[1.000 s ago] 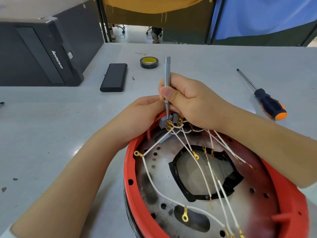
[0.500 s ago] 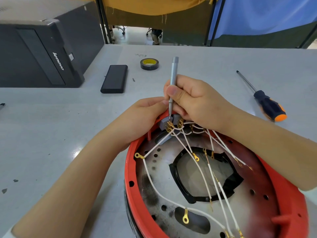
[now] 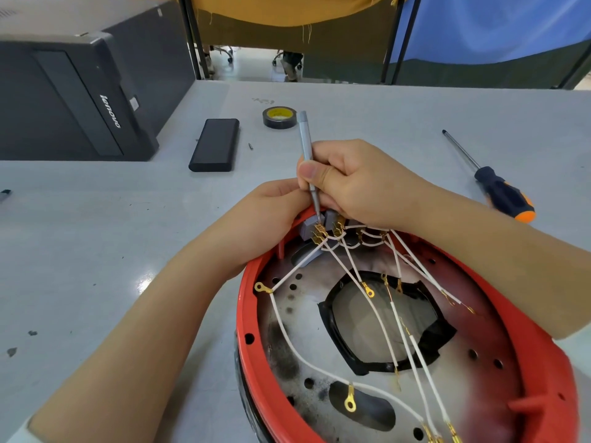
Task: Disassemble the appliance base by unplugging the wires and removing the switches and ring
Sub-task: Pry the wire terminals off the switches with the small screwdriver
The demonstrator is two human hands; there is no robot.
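Note:
The red appliance base [image 3: 543, 362] lies open side up at the lower right, with a scorched metal plate and a black ring [image 3: 329, 318] around its middle hole. Several white wires [image 3: 377, 318] with gold terminals fan from grey switches [image 3: 308, 230] at the far rim. My right hand [image 3: 361, 180] grips a slim grey tool [image 3: 305, 142], its tip at a gold terminal on the left switch. My left hand [image 3: 271, 212] grips the red rim beside the switches; its fingertips are hidden.
A black and orange screwdriver [image 3: 505, 193] lies to the right on the grey table [image 3: 96, 251]. A roll of black tape [image 3: 279, 117], a black power bank [image 3: 216, 144] and a black Lenovo computer case [image 3: 80, 97] stand at the back left.
The slim tool's top end has tipped from upright over to the left. Both hands stay at the switches.

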